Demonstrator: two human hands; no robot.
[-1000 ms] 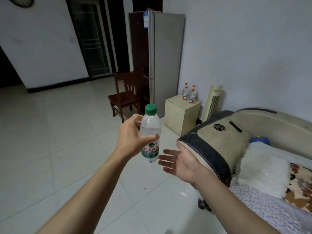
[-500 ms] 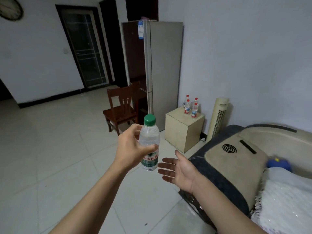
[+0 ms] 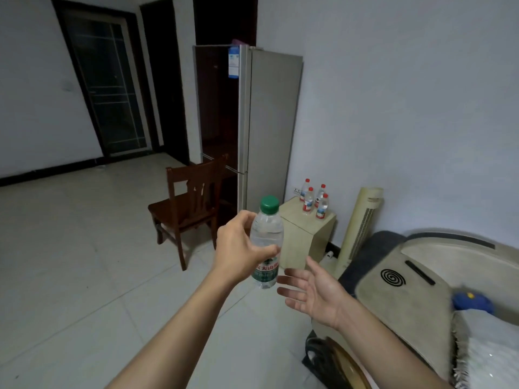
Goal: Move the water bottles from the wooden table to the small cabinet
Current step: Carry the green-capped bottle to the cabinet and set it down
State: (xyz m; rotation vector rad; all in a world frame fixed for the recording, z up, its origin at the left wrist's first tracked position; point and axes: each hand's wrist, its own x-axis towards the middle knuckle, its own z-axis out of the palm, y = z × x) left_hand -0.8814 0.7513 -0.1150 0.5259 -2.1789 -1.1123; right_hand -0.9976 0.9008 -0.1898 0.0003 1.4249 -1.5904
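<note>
1. Head view: my left hand (image 3: pixel 238 249) is wrapped around a green-capped water bottle (image 3: pixel 266 242), held upright above the pale tiled floor (image 3: pixel 84 262).
2. My right hand (image 3: pixel 314 294) hangs empty beside it, fingers spread.
3. The small cabinet (image 3: pixel 304 237) stands between the fridge (image 3: pixel 269 127) and the fan (image 3: pixel 361 223) (four red-capped bottles (image 3: pixel 314 199) on top, I think).
4. A wooden chair (image 3: pixel 188 209) stands on the left.
</note>
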